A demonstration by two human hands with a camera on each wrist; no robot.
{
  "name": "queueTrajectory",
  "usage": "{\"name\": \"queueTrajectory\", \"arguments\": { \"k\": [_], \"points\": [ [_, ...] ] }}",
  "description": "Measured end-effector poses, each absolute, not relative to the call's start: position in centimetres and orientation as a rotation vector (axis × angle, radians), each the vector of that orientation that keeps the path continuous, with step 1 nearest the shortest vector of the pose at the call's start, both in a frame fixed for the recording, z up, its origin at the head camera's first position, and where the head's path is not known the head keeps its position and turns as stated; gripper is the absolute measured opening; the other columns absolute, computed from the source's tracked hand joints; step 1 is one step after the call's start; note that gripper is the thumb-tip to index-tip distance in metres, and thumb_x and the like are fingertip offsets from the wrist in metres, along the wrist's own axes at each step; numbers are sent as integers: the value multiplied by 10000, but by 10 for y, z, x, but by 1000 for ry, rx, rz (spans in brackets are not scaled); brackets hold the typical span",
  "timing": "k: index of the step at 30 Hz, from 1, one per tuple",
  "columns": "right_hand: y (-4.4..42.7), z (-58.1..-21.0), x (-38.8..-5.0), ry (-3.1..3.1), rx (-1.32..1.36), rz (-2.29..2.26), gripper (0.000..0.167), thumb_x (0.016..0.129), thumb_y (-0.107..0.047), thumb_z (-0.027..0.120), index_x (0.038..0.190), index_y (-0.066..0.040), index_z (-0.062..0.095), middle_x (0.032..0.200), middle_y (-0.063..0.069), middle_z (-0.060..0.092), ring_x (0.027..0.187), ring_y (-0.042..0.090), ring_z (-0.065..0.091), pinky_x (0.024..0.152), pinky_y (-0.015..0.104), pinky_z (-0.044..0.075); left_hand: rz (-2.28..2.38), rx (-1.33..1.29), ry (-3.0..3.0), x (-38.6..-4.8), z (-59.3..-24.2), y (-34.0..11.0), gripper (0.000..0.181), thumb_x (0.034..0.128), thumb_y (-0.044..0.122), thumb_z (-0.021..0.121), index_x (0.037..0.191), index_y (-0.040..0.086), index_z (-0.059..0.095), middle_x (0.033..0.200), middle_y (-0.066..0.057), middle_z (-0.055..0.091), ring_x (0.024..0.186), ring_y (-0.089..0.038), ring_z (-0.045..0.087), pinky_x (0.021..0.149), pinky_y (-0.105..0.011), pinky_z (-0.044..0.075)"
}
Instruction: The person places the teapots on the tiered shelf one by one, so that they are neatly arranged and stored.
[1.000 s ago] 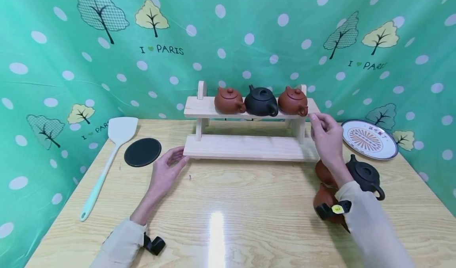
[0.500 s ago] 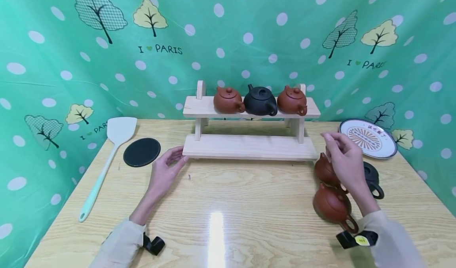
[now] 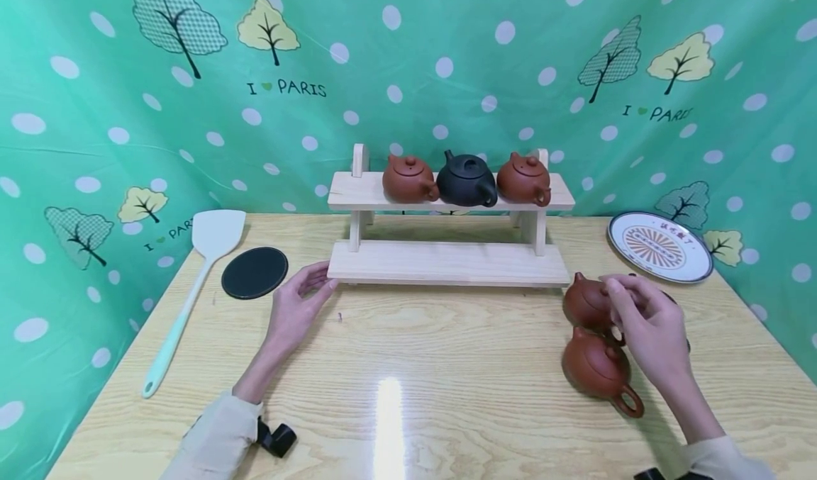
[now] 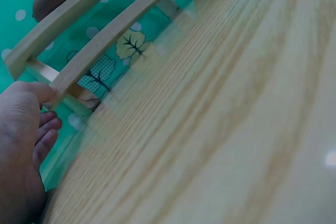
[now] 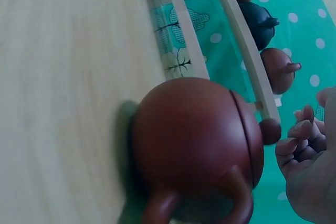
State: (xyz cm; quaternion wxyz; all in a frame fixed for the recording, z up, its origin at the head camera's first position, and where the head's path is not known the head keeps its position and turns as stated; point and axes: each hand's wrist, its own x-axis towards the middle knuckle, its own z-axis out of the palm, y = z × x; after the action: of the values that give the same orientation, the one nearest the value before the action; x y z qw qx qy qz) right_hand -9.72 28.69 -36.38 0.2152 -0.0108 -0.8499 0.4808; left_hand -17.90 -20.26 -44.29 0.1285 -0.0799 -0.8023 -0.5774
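Observation:
My left hand (image 3: 296,310) holds the left end of a two-tier wooden display rack (image 3: 447,262), thumb at the lower board's front corner. In the left wrist view the thumb meets the board's end, with the other fingers loosely bent below. Over the table at right, my right hand (image 3: 651,324) is bent loosely with nothing in it. It hides most of a black teapot behind it. Just left of the hand sits a reddish-brown teapot (image 3: 584,303). Another brown teapot (image 3: 595,364) stands in front of that one and looms large in the right wrist view.
On the rack's upper board are a brown teapot (image 3: 408,181), a black teapot (image 3: 466,181) and another brown teapot (image 3: 523,181). A patterned plate (image 3: 696,264) lies at the back right. A black round coaster (image 3: 255,273) and a white-and-mint spatula (image 3: 217,235) lie at left.
My right hand has left the rack's upper right end and moved right and toward me, over the black teapot. The left hand stays on the rack.

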Motion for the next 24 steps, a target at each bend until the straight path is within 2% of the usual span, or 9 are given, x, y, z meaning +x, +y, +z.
{"name": "queueTrajectory", "arguments": {
  "k": [4,9,19,24],
  "points": [
    [292,-370,-84,-2360,-66,1325,247,1071,-164,598,1197,32,679,694,24,567,618,112,492,457,242,402,-1679,-234,-2331,-178,-442,-202,422,989,227,744,1340,12,649,1250,-133,698,1122,-242,656,964,-188,520],
    [299,-377,-69,-2350,-129,1332,211,1069,-143,596,1184,7,692,684,-4,557,581,118,455,420,308,330,-1672,-245,-2322,-178,-440,-201,419,985,210,749,1334,1,651,1243,-141,701,1109,-239,662,953,-185,526],
    [304,-395,-40,-2353,-249,1313,170,1059,-93,602,1161,0,702,671,7,543,631,115,475,484,266,359,-1688,-247,-2319,-178,-442,-201,421,987,216,747,1339,8,650,1245,-140,699,1125,-255,656,953,-179,522],
    [307,-402,-26,-2369,-363,1321,204,1065,-157,605,1179,-25,710,691,2,560,654,100,499,512,232,390,-1705,-230,-2322,-178,-442,-201,417,992,197,739,1353,13,642,1267,-142,691,1147,-252,649,964,-172,515]
  ]
}}
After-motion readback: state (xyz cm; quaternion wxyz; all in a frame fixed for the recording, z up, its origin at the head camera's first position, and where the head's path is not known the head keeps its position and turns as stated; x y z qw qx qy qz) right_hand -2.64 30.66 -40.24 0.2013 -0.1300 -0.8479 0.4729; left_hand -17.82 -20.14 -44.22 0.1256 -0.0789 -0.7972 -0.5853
